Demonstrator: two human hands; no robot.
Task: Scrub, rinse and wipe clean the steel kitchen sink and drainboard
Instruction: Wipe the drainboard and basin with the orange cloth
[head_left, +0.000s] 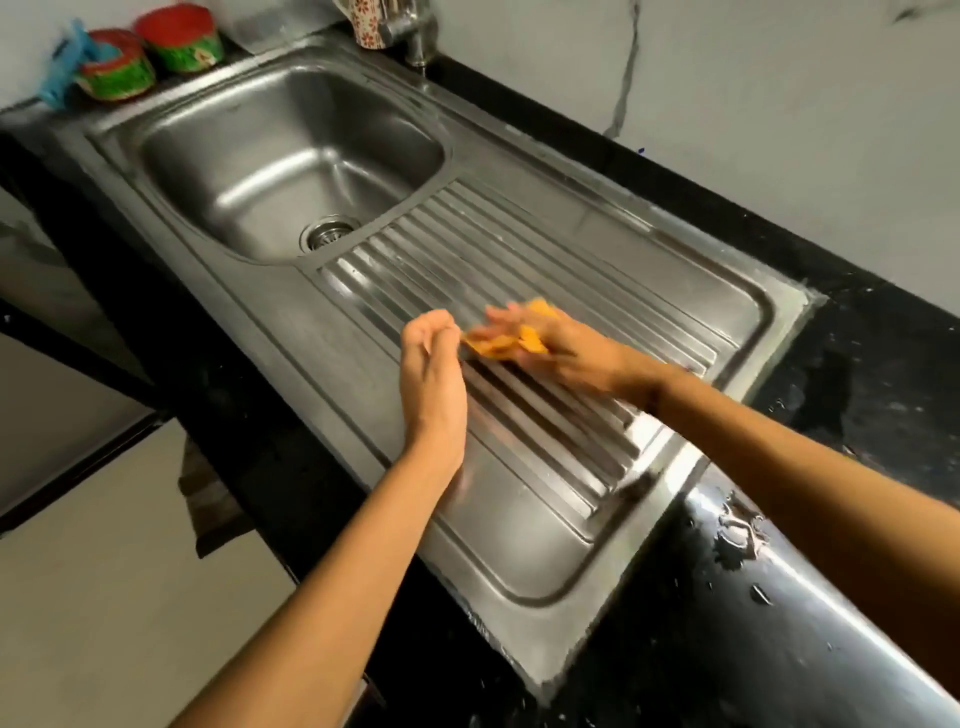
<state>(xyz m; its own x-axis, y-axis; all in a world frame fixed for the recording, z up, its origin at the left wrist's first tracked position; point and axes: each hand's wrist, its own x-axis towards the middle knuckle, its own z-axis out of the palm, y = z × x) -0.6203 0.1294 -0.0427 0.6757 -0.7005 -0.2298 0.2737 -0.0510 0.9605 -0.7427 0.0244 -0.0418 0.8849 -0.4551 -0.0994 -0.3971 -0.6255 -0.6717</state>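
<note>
Head view looks down on a black desk (857, 364) carrying the steel sink unit. Its basin (291, 150) lies at the far left, bare and dull-shiny, with the drain strainer (330, 232) at its near corner; the ribbed drainboard (519, 291) runs toward the near right. Water droplets sit on the desk edge (737, 530) beside it.

Over the middle ribs the right hand (561, 348) presses an orange cloth (506, 345) against the steel — its fingers (498, 317) are blurred, seemingly spread across the cloth with part of it bunched under the palm. The left hand (431, 364) hovers just beside it, fingers loosely curled, holding nothing.

This looks like the wiping stage, on the drainboard. The next move likely calls for strokes along the ribs — not across — toward the basin.
</note>
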